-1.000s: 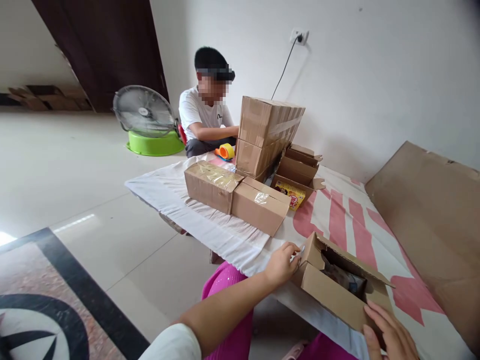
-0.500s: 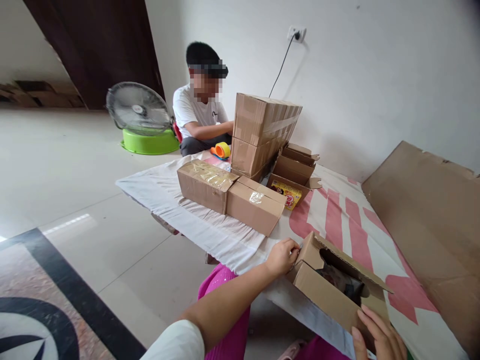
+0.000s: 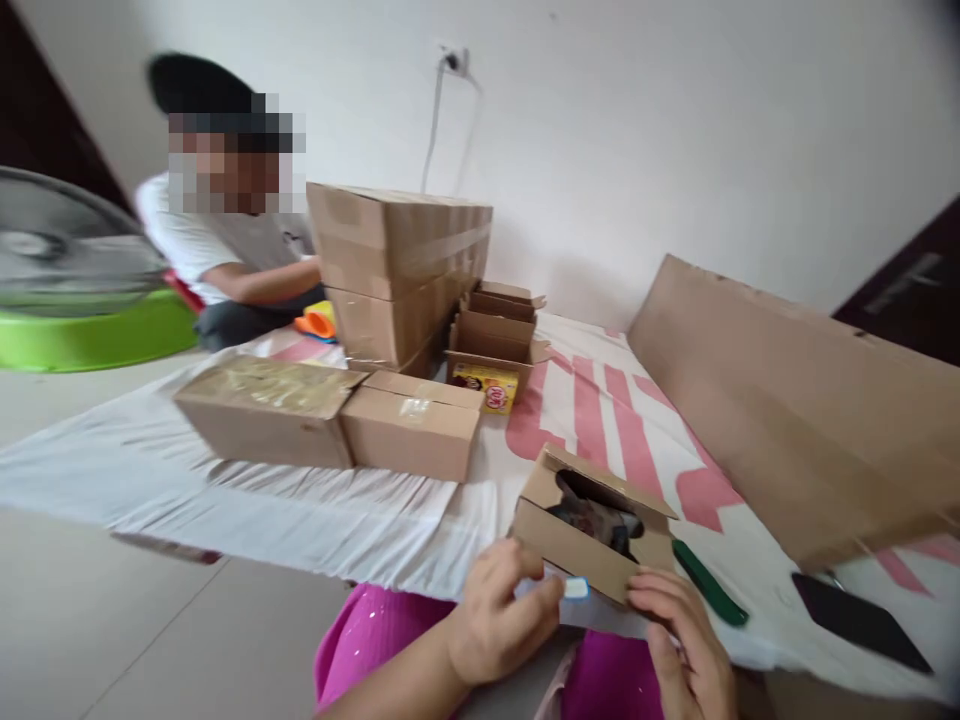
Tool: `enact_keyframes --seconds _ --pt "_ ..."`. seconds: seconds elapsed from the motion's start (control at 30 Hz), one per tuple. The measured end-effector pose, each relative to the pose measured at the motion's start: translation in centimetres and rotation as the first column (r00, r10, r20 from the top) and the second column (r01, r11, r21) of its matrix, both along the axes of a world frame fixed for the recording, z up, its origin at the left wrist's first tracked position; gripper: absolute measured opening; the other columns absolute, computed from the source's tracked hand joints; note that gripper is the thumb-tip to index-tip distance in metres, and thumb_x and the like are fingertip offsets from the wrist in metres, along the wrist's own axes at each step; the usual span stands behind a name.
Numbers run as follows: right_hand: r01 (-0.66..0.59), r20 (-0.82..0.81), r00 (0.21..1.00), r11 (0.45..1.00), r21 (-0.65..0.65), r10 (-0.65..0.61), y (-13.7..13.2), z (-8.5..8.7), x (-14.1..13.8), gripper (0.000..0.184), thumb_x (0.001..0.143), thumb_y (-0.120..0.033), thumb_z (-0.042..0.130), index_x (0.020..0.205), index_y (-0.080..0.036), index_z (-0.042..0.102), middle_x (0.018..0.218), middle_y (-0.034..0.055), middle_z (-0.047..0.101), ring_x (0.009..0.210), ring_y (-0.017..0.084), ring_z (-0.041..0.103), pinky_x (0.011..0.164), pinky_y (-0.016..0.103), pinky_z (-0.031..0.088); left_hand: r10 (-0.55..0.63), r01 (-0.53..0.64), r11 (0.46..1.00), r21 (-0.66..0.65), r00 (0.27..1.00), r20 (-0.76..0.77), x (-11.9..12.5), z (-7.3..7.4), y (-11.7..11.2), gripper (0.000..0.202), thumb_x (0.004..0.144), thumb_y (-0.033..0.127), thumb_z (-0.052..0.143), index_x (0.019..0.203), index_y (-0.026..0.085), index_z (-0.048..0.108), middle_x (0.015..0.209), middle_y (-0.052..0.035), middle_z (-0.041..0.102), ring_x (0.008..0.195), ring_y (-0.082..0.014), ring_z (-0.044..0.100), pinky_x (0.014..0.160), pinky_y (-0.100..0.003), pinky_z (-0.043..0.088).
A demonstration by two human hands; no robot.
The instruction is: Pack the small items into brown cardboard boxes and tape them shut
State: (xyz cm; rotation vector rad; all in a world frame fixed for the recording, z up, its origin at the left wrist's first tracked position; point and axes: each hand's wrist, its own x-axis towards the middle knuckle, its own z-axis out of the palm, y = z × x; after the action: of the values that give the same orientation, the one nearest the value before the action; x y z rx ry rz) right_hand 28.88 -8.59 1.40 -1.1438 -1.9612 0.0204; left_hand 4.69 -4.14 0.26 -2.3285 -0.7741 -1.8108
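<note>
Near the table edge sits a small cardboard box [image 3: 574, 550], its top flap standing up, with something dark and crumpled partly visible inside. My left hand [image 3: 506, 610] is in front of the box's left part, fingers curled. At its fingertips is a small white piece with a blue edge [image 3: 576, 588], too small to identify. My right hand [image 3: 686, 635] rests its fingertips against the near right corner of the box, thumb apart from the fingers. To the right of the box lies a long green item [image 3: 711, 583], perhaps a cutter.
Two closed boxes [image 3: 409, 420] lie to the left. Behind them are stacked taped cartons [image 3: 356, 265] and an open carton with a yellow packet [image 3: 487, 388]. A dark flat object [image 3: 859, 620] lies right; a cardboard sheet [image 3: 787, 420] leans behind. A co-worker [image 3: 232, 240] sits left.
My left hand has moved from the box's far left end to its near side, with the small white piece at the fingertips. My right hand stays by the box. The view has turned right.
</note>
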Motion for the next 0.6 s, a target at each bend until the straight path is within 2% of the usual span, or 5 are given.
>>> enact_keyframes --seconds 0.27,0.37,0.43,0.5,0.6 --pt "-0.018 -0.149 0.989 0.988 -0.156 -0.005 -2.0 2.5 -2.4 0.013 0.084 -0.015 0.057 0.074 -0.023 0.06 0.082 0.0026 0.066 0.096 0.021 0.06 0.087 0.038 0.05 -0.204 0.214 0.977 0.026 0.956 -0.212 3.7 -1.0 -1.6 0.022 0.081 0.004 0.056 0.1 0.013 0.064 0.076 -0.0041 0.058 0.069 -0.0149 0.052 0.061 -0.029 0.043" --pt "0.059 -0.2 0.976 0.991 -0.124 -0.083 -1.6 1.5 0.5 0.013 0.084 -0.017 0.054 0.073 -0.023 0.058 0.083 0.0039 0.065 0.094 0.02 0.059 0.085 0.038 0.049 -0.213 0.217 0.976 0.007 0.963 -0.163 4.0 -1.0 -1.7 0.021 0.079 0.002 0.06 0.097 0.013 0.064 0.078 -0.0054 0.061 0.076 -0.0168 0.056 0.066 -0.031 0.047" --pt "0.283 -0.206 0.93 0.951 -0.126 -0.304 -0.8 0.0 4.7 0.015 0.085 -0.026 0.053 0.071 -0.022 0.058 0.085 0.0059 0.065 0.092 0.021 0.059 0.084 0.038 0.049 -0.176 0.177 0.984 -0.001 0.979 -0.104 3.8 -0.9 -1.6 0.02 0.077 0.001 0.061 0.093 0.014 0.063 0.079 -0.0063 0.063 0.079 -0.0183 0.059 0.07 -0.033 0.05" --pt "0.641 -0.175 0.719 0.739 -0.209 -0.673 0.2 -1.8 10.1 0.024 0.082 -0.041 0.051 0.07 -0.022 0.059 0.088 0.0071 0.066 0.089 0.022 0.06 0.083 0.037 0.049 -0.125 0.124 0.992 -0.01 0.99 -0.069 3.5 -0.7 -1.3 0.02 0.077 0.001 0.062 0.091 0.015 0.062 0.08 -0.0062 0.064 0.081 -0.0192 0.061 0.073 -0.034 0.051" --pt "0.835 -0.137 0.446 0.466 -0.293 -0.885 0.9 -4.7 18.1 0.032 0.081 -0.044 0.042 0.068 -0.019 0.058 0.079 0.013 0.064 0.08 0.025 0.059 0.077 0.041 0.047 -0.082 0.081 0.996 -0.033 0.995 -0.057 3.2 -0.9 -1.1 0.021 0.077 0.001 0.061 0.09 0.017 0.062 0.081 -0.0048 0.064 0.082 -0.0193 0.062 0.076 -0.036 0.052"
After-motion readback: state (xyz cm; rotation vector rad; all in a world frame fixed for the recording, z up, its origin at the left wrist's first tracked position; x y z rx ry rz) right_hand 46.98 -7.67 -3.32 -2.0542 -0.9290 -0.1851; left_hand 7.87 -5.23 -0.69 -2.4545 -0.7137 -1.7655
